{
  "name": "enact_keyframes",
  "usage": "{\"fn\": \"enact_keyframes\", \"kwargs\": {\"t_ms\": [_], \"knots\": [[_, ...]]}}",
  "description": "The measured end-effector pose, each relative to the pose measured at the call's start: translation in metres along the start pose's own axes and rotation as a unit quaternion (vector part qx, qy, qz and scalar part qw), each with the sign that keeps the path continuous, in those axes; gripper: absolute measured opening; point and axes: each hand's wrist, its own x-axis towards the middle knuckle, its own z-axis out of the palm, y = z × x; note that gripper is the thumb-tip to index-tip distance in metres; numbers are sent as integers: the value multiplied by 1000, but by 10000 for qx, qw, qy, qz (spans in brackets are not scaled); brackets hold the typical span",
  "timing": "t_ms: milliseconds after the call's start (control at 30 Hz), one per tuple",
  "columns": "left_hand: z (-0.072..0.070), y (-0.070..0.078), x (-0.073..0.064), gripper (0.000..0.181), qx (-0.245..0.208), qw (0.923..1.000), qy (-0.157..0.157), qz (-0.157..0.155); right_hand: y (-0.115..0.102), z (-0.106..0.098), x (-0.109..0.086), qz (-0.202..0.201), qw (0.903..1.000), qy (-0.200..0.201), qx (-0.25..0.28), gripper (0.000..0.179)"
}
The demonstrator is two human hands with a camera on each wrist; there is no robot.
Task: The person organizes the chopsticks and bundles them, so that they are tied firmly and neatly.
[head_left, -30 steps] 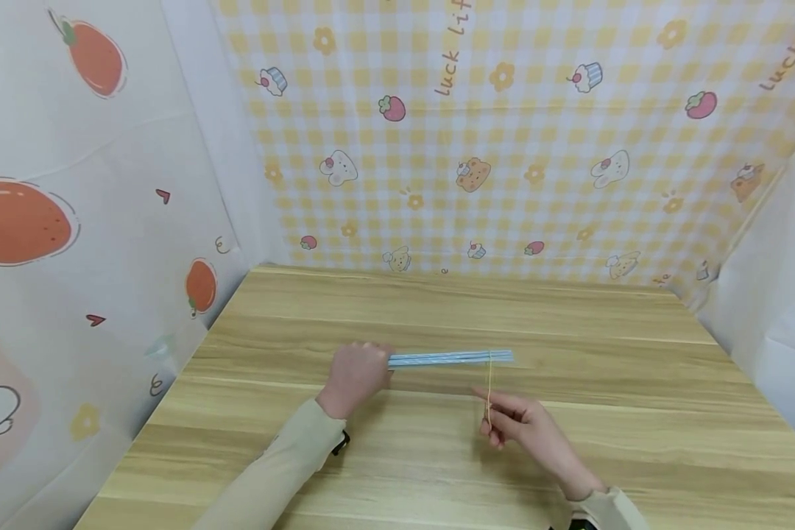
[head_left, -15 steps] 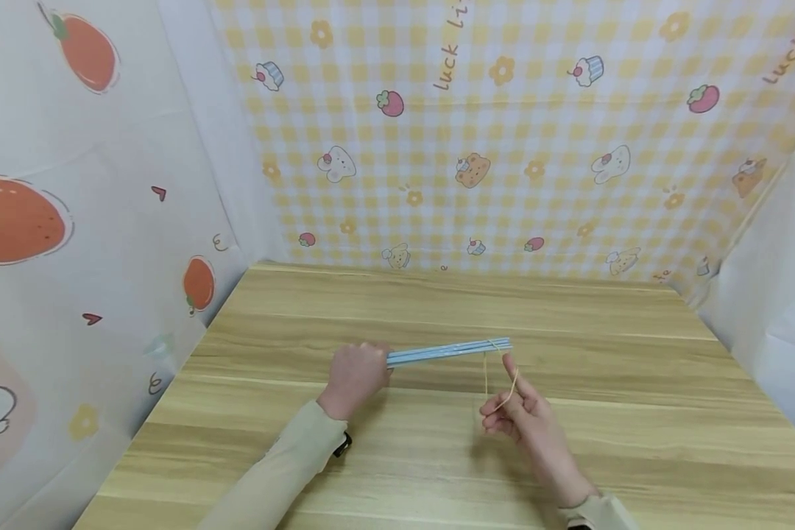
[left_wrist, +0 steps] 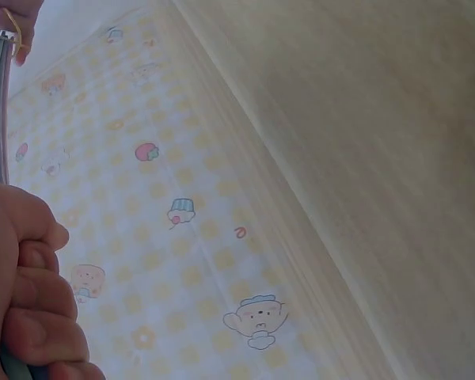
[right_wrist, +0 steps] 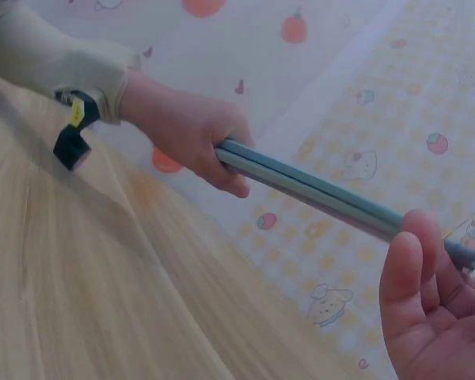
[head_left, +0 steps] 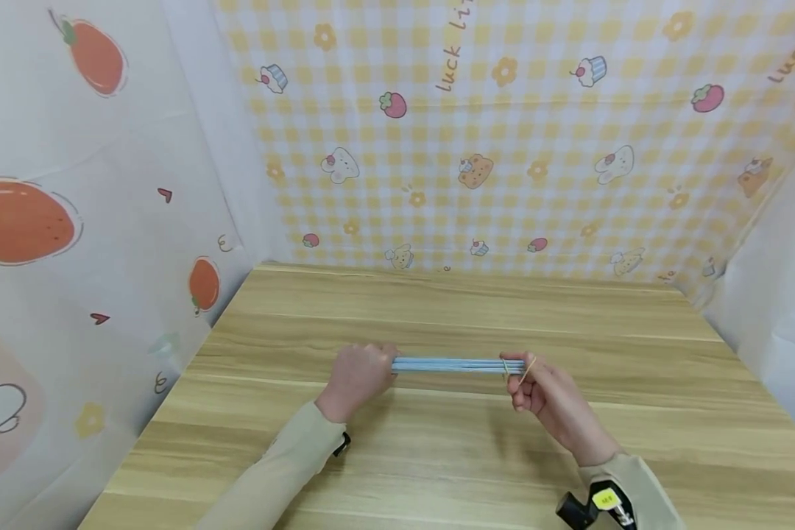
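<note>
A bundle of slim light-blue straws (head_left: 447, 364) is held level above the wooden table in the head view. My left hand (head_left: 358, 375) grips its left end, the fingers curled round it in the left wrist view. At the other end, my right hand (head_left: 559, 408) has its fingertips right at the straws' tips. A thin yellow rubber band (head_left: 528, 370) loops round the bundle near that end and stretches over the right fingers, which hold it. In the right wrist view, the right fingers (right_wrist: 402, 277) partly cover the straws.
The wooden table (head_left: 437, 456) lies beneath both hands. A yellow checked cloth (head_left: 424, 147) hangs behind it, and a white fruit-printed cloth (head_left: 126, 177) on the left. A black wrist camera (head_left: 576, 509) is on the right wrist.
The right hand has risen from below the bundle to its right end, bringing the stretched rubber band up to the tips. The straws tilted up, then came level; the left hand stays put.
</note>
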Motion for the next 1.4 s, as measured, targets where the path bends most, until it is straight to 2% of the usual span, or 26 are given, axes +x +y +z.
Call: {"fn": "enact_keyframes", "kwargs": {"t_ms": [167, 267, 333, 433, 533, 633, 700, 800, 933, 1133, 1267, 1333, 1400], "knots": [[-2, 2, 0, 31, -26, 9999, -101, 86, -5, 5, 5, 402, 9962, 566, -519, 27], [-2, 2, 1, 31, 4, 9999, -89, 104, -4, 8, 7, 453, 9926, 787, -810, 23], [-3, 3, 1, 31, 19, 9999, -58, 112, -3, 9, 8, 446, 9922, 823, -823, 20], [-3, 3, 1, 32, -4, 9999, -90, 87, 0, 11, 8, 363, 9942, 759, -665, 15], [-4, 2, 2, 33, -110, 9998, -152, 40, 2, 10, 8, 57, 9979, 465, -447, 9], [-6, 0, 2, 34, -177, 9997, -186, -5, 6, 8, 5, -349, 9993, 39, -117, 14], [-7, -2, 2, 32, -160, 9997, -170, -27, 9, 7, 2, -458, 9989, -119, 70, 17], [-6, -4, 1, 28, -170, 9997, -168, -77, 13, 7, -1, -387, 9992, 62, 112, 17], [-5, -5, 1, 23, -195, 9996, -176, -77, 21, 9, -7, 22, 9966, 777, -267, 16], [-5, -7, 0, 21, -264, 9995, -159, -109, 35, 13, -11, 440, 9814, 1532, -1071, 22], [-6, -8, 1, 31, -130, 9996, -188, -145, 44, 14, -12, 625, 9707, 1753, -1517, 13], [-6, -10, 1, 33, -39, 9997, -172, -169, 46, 14, -15, 669, 9684, 1656, -1738, 13], [-6, -11, 1, 34, 2, 9996, -155, -215, 48, 14, -18, 569, 9699, 1364, -1937, 17]]}}
